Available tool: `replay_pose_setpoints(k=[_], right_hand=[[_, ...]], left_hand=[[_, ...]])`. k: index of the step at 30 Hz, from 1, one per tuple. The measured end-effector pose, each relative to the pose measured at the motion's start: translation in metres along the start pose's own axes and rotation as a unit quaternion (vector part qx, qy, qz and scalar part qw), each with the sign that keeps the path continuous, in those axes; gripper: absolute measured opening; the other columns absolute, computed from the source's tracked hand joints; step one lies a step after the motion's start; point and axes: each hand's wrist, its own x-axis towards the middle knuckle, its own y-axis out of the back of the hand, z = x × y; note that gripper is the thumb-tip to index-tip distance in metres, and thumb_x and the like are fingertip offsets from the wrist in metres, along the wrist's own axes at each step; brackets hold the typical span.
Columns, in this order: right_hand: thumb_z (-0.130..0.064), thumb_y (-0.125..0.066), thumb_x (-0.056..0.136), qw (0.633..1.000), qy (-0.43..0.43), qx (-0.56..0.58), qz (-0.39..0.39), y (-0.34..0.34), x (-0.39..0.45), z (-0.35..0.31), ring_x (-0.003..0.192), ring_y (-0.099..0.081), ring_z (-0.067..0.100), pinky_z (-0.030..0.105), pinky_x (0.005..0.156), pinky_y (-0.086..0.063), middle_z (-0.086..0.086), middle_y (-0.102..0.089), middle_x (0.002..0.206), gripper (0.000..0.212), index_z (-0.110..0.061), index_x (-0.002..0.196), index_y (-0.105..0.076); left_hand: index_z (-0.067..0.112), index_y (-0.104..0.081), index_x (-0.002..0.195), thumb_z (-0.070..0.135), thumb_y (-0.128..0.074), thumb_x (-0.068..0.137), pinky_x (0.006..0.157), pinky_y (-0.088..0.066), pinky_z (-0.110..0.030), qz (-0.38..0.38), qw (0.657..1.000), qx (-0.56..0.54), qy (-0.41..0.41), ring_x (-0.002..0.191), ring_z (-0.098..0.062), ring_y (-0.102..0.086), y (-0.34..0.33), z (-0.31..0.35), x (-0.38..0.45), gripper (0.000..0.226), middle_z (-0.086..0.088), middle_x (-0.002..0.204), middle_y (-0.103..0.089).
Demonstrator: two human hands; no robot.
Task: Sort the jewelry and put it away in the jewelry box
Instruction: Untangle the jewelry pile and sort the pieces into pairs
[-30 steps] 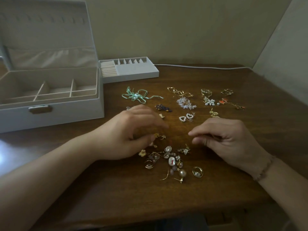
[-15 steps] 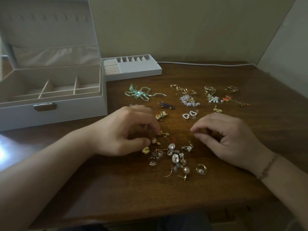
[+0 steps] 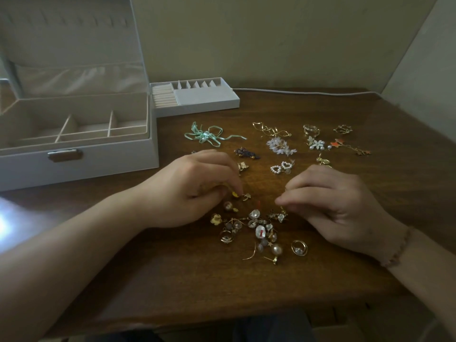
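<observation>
Gold hook earring (image 3: 250, 253) pointing leftward

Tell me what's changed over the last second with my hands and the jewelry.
The left hand has edged toward the pile, its fingertips now at a small gold piece. The right hand has hardly moved. The jewelry box, tray and sorted pairs are unchanged.
</observation>
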Motion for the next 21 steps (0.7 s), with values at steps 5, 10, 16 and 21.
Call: replay_pose_setpoints(k=[5,10,16,21], right_hand=[[-0.023,-0.070,0.086,1.000,-0.009,-0.005,-0.020,0.0008,-0.0024,0.0007,0.095,-0.060,0.011,0.032,0.073,-0.052,-0.005,-0.065,0.103,0.025,-0.018,0.110,-0.071],[-0.024,-0.074,0.082,0.999,-0.012,0.001,-0.043,0.0004,-0.0024,-0.0001,0.099,-0.060,0.012,0.034,0.074,-0.053,-0.006,-0.065,0.106,0.032,-0.019,0.113,-0.070],[-0.019,-0.066,0.083,0.997,-0.055,-0.002,-0.053,-0.0009,-0.0031,0.0034,0.096,-0.060,0.008,0.033,0.074,-0.055,-0.009,-0.066,0.103,0.030,-0.021,0.113,-0.069],[-0.024,-0.063,0.086,0.995,-0.083,0.018,-0.050,-0.0003,-0.0030,0.0052,0.096,-0.061,0.010,0.035,0.075,-0.054,-0.010,-0.066,0.101,0.026,-0.023,0.111,-0.070]], left_hand=[[0.015,-0.073,0.111,0.016,-0.069,0.089,0.093,-0.049,-0.029,-0.022,1.000,-0.006,0.002,0.110,-0.010,-0.059,-0.0009,0.0026,0.0001,0.022,0.004,0.113,-0.063],[0.018,-0.072,0.115,0.025,-0.070,0.089,0.096,-0.048,-0.028,-0.043,0.999,-0.010,0.010,0.114,-0.008,-0.058,-0.0007,0.0022,0.0002,0.026,0.007,0.117,-0.062],[0.022,-0.070,0.118,0.037,-0.066,0.089,0.097,-0.048,-0.031,-0.076,0.997,-0.008,0.033,0.117,-0.008,-0.057,0.0012,0.0004,-0.0013,0.033,0.010,0.119,-0.062],[0.020,-0.071,0.117,0.037,-0.064,0.089,0.092,-0.052,-0.039,-0.067,0.997,-0.010,0.041,0.114,-0.013,-0.059,0.0025,-0.0015,-0.0019,0.033,0.007,0.116,-0.065]])
